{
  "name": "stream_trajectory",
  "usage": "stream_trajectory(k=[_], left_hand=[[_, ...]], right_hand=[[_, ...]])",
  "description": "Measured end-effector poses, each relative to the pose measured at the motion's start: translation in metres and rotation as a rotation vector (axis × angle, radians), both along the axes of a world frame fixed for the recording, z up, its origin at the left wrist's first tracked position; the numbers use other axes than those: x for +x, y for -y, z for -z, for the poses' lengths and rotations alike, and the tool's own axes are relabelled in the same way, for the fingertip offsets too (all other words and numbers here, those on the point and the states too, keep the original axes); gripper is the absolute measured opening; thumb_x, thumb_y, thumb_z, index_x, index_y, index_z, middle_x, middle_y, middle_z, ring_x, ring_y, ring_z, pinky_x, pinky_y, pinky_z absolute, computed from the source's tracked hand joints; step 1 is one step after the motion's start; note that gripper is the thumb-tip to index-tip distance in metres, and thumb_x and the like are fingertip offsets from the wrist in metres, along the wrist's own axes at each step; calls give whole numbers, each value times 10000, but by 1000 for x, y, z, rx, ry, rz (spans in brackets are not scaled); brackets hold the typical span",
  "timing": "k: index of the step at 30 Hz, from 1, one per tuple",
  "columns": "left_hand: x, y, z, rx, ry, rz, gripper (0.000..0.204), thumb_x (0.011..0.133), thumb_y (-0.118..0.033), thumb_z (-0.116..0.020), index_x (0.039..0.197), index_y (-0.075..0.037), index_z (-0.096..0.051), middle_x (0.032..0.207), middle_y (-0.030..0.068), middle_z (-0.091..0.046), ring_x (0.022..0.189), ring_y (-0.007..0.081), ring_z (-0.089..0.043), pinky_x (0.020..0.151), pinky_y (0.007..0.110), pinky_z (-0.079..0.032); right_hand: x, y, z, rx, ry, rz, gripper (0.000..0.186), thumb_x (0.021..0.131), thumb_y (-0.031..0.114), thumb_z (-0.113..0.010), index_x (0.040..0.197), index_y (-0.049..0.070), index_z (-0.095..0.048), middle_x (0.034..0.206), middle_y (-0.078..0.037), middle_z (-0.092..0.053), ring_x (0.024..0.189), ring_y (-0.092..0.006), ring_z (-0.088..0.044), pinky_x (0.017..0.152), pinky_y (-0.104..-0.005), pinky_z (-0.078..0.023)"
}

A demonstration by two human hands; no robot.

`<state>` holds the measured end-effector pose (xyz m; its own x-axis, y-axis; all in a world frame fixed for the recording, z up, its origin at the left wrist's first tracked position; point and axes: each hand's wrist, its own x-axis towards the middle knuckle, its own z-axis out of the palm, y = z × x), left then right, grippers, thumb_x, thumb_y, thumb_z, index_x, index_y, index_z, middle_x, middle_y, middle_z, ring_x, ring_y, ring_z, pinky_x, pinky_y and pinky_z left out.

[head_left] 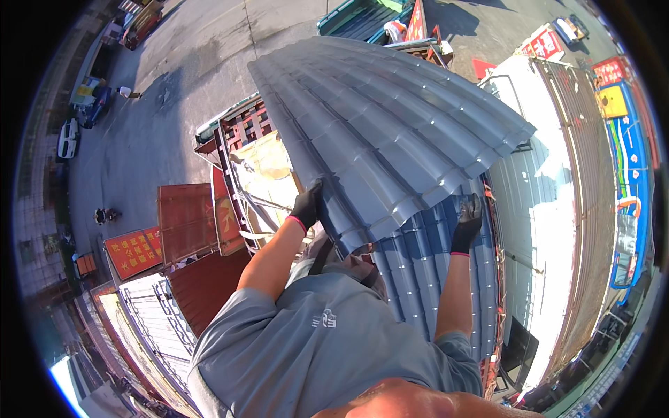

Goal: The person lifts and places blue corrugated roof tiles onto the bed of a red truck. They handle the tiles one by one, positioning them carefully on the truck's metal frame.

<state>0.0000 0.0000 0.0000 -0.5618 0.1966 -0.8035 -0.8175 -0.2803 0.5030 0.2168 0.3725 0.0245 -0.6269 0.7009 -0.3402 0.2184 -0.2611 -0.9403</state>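
Observation:
A large grey-blue corrugated roofing sheet (390,125), ribbed like tiles, is raised at a slant in front of me. My left hand (306,205), in a black glove, is closed on its left edge near the close corner. More blue roofing sheets (418,265) lie beneath it, running back past my right side. My right hand (468,221), also in a black glove, is above these lower sheets, just short of the raised sheet's near edge. Its fingers point upward, slightly bent, with nothing visible in them; contact with the edge cannot be made out.
A white truck roof (533,188) runs along the right. On the left are a truck's slatted side (247,129), brown panels (187,216) and a red sign board (132,252). Beyond the sheet stands a green truck bed (359,21) on the paved yard (202,49). A person (127,92) is far left.

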Motion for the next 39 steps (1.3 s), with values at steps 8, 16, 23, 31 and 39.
stream_trajectory(k=[8,16,23,31,39], left_hand=[[-9,-15,16,-289,33,121,517,827,-508,-688,828,9,-665,627,47,-568,473,171,-539,433,326,-428],[2,-43,69,-455,87,269,668,795,-572,-679,929,79,-617,740,141,-645,626,234,-639,529,363,-491],[-1,-30,67,-530,-15,199,668,824,-584,-634,1050,44,-651,824,135,-684,748,208,-667,663,344,-515],[-3,-25,88,-530,-50,97,663,815,-570,-649,1074,40,-648,835,140,-689,757,212,-673,670,349,-521],[-14,-51,50,-380,-97,-13,698,784,-527,-658,1073,105,-594,834,212,-683,700,278,-689,627,378,-533]], right_hand=[[0,189,-18,-139,100,-564,345,882,73,-583,1219,4,-552,1197,-205,-594,1113,-349,-586,904,-404,-499],[-36,189,-39,-150,147,-301,294,982,246,-518,1105,-11,-592,786,-78,-617,738,-243,-620,823,-511,-538],[-67,221,-61,-345,232,-261,363,992,246,-504,1252,-4,-539,1172,-124,-536,1013,-225,-585,743,-376,-582],[-62,208,-20,289,246,-597,354,978,167,-456,1188,-89,-580,1137,-195,-627,1050,-264,-593,925,-369,-479],[-65,182,-12,780,116,-614,355,916,137,-431,1133,-89,-598,1059,-194,-667,992,-246,-628,928,-370,-470]])
